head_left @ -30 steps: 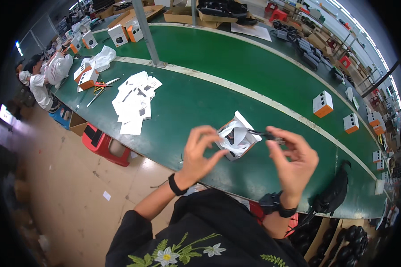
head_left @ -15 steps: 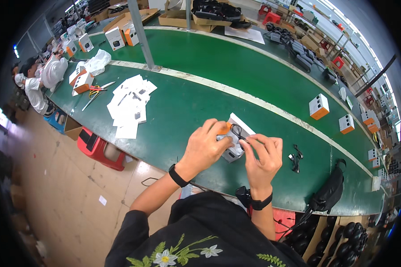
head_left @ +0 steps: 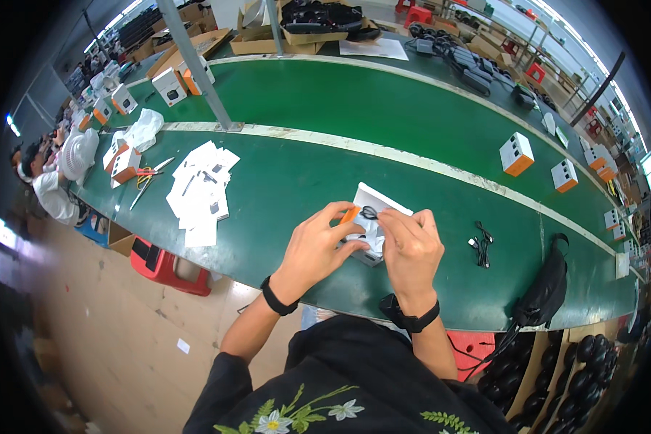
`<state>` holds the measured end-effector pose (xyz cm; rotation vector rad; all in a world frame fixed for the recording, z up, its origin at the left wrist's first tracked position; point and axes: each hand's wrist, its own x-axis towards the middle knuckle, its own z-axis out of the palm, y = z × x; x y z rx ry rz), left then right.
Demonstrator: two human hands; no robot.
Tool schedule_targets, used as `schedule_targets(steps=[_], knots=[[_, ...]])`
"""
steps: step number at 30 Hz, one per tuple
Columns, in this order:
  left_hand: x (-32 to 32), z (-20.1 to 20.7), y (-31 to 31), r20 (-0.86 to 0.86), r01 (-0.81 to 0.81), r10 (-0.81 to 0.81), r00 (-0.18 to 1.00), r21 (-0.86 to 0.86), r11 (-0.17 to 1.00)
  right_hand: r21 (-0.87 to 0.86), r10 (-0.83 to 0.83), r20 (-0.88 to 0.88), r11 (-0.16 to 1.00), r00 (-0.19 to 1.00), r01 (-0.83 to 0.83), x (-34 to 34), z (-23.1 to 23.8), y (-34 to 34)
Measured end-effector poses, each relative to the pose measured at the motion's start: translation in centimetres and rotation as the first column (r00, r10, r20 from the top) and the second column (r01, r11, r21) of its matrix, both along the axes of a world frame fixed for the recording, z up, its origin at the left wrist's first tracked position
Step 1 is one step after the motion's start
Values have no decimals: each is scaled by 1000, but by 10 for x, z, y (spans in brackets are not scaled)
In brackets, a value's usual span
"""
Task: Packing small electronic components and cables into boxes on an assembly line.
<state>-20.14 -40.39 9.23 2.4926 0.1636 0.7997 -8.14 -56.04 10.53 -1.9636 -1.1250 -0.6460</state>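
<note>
A small white box [head_left: 383, 199] with its top up stands near the front edge of the green table, between my hands. My left hand [head_left: 309, 252] grips its left side, the fingers by an orange flap [head_left: 350, 215] and the thumb lower along the box. Pinched in my right hand [head_left: 413, 252] is a coiled black cable [head_left: 369, 213], its loop hanging over the box's opening. Whitish contents show inside the box, partly covered by my fingers. To the right, more black cables [head_left: 481, 246] lie on the table.
Left of the box lie a pile of white leaflets [head_left: 202, 189], scissors [head_left: 146, 179] and white-orange boxes [head_left: 125, 165]. A black bag [head_left: 542, 293] rests at the right edge. Across a pale divider, a white-orange box [head_left: 516, 154] sits on the green belt [head_left: 412, 119]. A metal post [head_left: 199, 65] rises at the left.
My right hand has turned and moved left and down, bringing the cable loop lower over the box opening. My left hand has shifted left and its thumb has spread lower. The view has shifted slightly.
</note>
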Motion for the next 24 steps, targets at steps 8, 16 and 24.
schedule_targets(steps=[8, 16, 24], knots=[[-4, 2, 3, 23, 7, -2, 1000, -207, 978, -323, -2, -34, 946, 999, -9, -11, 14, 0], [10, 10, 17, -9, 104, -104, 995, -53, 993, -315, 96, -85, 942, 992, -118, 2, -3, -13], [13, 14, 18, -108, 154, -143, 984, 110, 982, -243, -28, -244, 970, 969, -33, -3, 4, -17]])
